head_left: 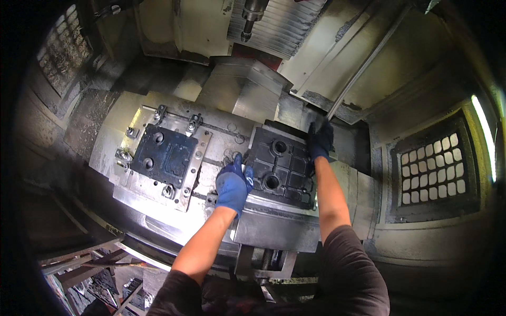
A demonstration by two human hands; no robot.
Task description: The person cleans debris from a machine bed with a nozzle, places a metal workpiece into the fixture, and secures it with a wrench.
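Left hand: your blue-gloved left hand (233,183) grips the near left edge of the dark casting (281,167), fingers curled over it.
Right hand: your dark-gloved right hand (320,140) clasps the casting's far right corner.
Casting: it sits on the machine table (274,226), right of centre, showing 2 round bores.
Second casting: a similar dark plate (165,155) is clamped on the fixture plate (211,141), left.
Spindle: the spindle (250,16) hangs above.

Spindle (252,18) hanging well above the table, open room beneath, 2 clamps (193,124) beside the left casting (164,154)
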